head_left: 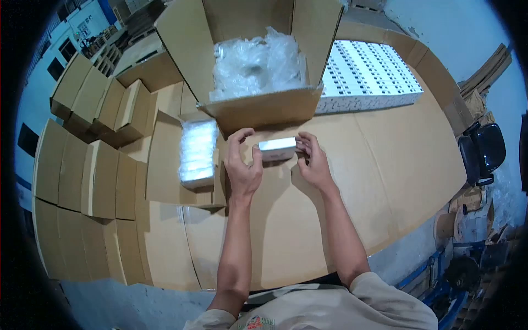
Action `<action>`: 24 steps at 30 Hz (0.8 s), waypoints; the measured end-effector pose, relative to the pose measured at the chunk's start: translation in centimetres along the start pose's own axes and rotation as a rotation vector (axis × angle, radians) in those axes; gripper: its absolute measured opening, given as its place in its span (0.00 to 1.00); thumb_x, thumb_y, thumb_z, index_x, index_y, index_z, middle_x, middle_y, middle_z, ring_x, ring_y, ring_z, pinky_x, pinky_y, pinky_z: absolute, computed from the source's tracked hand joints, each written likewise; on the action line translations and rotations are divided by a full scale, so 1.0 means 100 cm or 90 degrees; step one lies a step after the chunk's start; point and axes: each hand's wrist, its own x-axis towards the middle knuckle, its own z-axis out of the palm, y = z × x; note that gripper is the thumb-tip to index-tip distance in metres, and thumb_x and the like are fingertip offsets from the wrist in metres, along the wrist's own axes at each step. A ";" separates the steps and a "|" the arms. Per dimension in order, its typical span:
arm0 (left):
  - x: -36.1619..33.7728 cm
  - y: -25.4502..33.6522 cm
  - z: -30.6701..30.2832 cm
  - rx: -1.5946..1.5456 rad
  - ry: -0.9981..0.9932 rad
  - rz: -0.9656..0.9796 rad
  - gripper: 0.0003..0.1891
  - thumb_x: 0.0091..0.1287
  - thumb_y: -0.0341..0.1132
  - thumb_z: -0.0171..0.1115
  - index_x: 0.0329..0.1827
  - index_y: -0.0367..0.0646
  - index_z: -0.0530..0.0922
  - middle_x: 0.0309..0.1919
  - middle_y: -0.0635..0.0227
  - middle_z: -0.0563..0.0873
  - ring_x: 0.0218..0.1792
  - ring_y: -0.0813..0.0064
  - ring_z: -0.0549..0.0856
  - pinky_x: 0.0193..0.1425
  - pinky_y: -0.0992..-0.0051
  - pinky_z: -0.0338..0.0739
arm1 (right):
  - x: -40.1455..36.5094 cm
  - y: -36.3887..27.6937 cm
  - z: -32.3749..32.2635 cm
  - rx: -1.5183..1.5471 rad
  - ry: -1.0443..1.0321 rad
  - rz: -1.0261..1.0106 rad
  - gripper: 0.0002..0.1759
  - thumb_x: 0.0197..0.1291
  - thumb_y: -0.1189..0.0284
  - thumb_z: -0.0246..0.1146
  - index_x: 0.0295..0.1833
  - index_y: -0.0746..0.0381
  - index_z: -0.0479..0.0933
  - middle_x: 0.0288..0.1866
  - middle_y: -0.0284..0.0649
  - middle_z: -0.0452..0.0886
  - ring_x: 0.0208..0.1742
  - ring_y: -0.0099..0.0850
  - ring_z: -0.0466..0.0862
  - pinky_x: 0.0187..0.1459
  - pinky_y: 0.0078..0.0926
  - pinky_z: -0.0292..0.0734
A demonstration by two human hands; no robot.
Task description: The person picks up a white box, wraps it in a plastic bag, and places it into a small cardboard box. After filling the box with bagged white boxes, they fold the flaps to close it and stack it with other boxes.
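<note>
A small white box (278,148) stands on the cardboard-covered table in front of me, between my two hands. My left hand (243,165) is at its left end, thumb close against the box and index finger arched away, with a gap between them. At the right end is my right hand (314,165), its fingertips close to the box and its thumb held apart. Whether the fingertips press on the box is hard to tell. Left of my left hand, an open carton (165,165) holds a bubble-wrapped stack (198,151).
A large open carton (264,110) filled with bubble wrap (256,66) stands at the back. Behind it to the right lies a wide block of white boxes (368,77). Several brown cartons (71,170) line the left side. A black chair (484,151) is beyond the table's right edge.
</note>
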 end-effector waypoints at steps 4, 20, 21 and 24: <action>0.067 0.031 0.013 0.068 0.010 0.108 0.09 0.67 0.25 0.65 0.49 0.37 0.83 0.47 0.57 0.88 0.45 0.59 0.88 0.58 0.63 0.83 | -0.001 -0.005 0.000 -0.020 0.018 -0.001 0.35 0.55 0.91 0.50 0.72 0.68 0.65 0.65 0.57 0.82 0.68 0.45 0.84 0.71 0.37 0.78; 0.258 -0.071 0.024 0.676 -0.717 -0.158 0.28 0.59 0.22 0.73 0.65 0.47 0.83 0.64 0.51 0.85 0.64 0.52 0.86 0.65 0.59 0.83 | 0.002 -0.012 -0.001 0.030 0.006 0.087 0.31 0.58 0.91 0.52 0.69 0.70 0.67 0.64 0.56 0.83 0.68 0.41 0.84 0.69 0.35 0.77; 0.259 -0.068 0.023 0.673 -0.719 -0.192 0.26 0.59 0.24 0.74 0.64 0.46 0.84 0.63 0.50 0.85 0.64 0.52 0.86 0.65 0.58 0.83 | 0.003 -0.013 -0.001 0.027 0.005 0.090 0.30 0.58 0.91 0.52 0.69 0.70 0.67 0.64 0.55 0.83 0.68 0.41 0.84 0.69 0.35 0.77; 0.267 -0.093 0.025 0.699 -0.713 -0.112 0.24 0.60 0.31 0.77 0.62 0.44 0.84 0.61 0.48 0.86 0.62 0.51 0.87 0.64 0.57 0.83 | 0.002 -0.014 -0.001 0.020 0.003 0.093 0.30 0.58 0.90 0.52 0.69 0.70 0.67 0.63 0.55 0.83 0.68 0.41 0.85 0.69 0.35 0.77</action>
